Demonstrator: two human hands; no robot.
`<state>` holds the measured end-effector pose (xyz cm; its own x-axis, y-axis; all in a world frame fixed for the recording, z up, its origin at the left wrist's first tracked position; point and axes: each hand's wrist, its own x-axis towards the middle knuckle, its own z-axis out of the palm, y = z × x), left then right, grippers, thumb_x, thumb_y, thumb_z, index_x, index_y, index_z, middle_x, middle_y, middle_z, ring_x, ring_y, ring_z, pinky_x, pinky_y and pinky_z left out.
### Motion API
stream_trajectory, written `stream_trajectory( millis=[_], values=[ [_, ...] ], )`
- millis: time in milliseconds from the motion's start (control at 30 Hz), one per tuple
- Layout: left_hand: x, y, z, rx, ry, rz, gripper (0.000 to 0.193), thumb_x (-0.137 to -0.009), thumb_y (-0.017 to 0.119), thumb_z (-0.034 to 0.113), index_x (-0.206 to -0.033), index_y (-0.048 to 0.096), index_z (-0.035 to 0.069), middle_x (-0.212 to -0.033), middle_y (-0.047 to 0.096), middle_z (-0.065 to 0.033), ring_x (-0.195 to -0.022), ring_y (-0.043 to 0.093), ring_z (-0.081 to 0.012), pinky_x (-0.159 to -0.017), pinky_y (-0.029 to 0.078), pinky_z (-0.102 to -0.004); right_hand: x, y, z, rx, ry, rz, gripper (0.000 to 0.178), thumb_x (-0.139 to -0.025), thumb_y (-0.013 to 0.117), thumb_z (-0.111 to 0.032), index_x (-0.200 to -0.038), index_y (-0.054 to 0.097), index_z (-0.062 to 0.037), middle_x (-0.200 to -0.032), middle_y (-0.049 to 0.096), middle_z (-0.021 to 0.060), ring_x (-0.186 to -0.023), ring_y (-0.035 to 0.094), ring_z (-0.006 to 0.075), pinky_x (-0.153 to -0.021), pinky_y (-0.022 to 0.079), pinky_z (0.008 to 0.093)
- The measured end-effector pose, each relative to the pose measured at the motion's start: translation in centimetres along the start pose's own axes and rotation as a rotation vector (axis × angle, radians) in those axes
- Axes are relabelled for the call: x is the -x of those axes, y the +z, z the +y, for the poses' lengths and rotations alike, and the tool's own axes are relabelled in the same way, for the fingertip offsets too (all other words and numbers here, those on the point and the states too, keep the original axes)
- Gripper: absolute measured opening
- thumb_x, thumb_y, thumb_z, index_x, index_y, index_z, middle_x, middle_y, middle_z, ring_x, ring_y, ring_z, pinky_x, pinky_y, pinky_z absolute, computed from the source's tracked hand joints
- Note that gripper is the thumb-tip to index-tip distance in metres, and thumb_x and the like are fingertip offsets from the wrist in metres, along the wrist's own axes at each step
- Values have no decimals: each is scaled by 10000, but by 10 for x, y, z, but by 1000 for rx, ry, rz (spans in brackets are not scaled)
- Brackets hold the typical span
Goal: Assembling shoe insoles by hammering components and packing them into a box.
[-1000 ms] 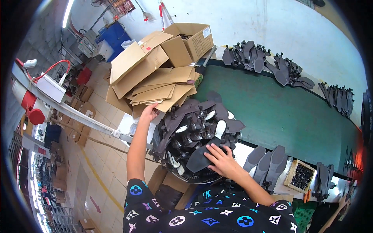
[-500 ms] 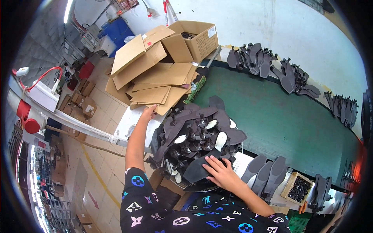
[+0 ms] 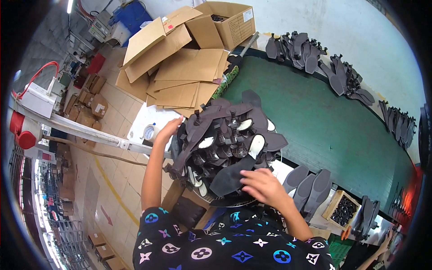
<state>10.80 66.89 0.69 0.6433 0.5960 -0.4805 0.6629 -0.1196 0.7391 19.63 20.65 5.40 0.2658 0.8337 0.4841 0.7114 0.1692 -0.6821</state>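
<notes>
A large heap of dark brown heeled shoe soles [image 3: 218, 114] is piled in a round wire basket in front of me. Some soles show white insides, and several small dark heels stick up from the heap. Beside the heap's far left edge is my left hand [image 3: 169, 129], its fingers stretched out and holding nothing. My right hand [image 3: 266, 186] is over the near right side, fingers extended and slightly apart. Its fingertips lie at the edge of a black sole [image 3: 230, 175] with a white heel end; whether they touch it I cannot tell.
Flattened cardboard sheets [image 3: 186, 67] and an open carton [image 3: 236, 27] stand at the far left. A tape roll [image 3: 150, 132] is by my left forearm. Soles line the green conveyor [image 3: 310, 117]. At right are three grey soles [image 3: 308, 191], a wooden box [image 3: 342, 210] and another person's arm [image 3: 382, 249].
My left hand has come away from the cardboard sheets, back toward the heap. My right hand has lifted from lying flat on the black sole and shifted right. The view has tilted slightly.
</notes>
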Motion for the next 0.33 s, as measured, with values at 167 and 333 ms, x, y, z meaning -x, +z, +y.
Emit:
stream_trajectory(
  millis=[167, 333],
  values=[
    [87, 29, -4, -55, 101, -19, 674, -972, 464, 527, -1331, 501, -42, -1374, 524, -142, -1268, 473, -276, -1067, 339, -323, -33, -48, 64, -37, 416, 638, 272, -962, 561, -189, -1081, 623, 47, -942, 703, 171, -884, 682, 251, -779, 527, 342],
    [129, 50, -1, -323, 126, -6, 733, -994, 414, 513, -1470, 309, -35, -1503, 391, -153, -1416, 313, -298, -1168, 176, -266, -108, -47, 186, 31, 903, 59, 719, -866, 642, -503, -1340, 484, 14, -1165, 648, 236, -1068, 638, 357, -923, 489, 392]
  ],
)
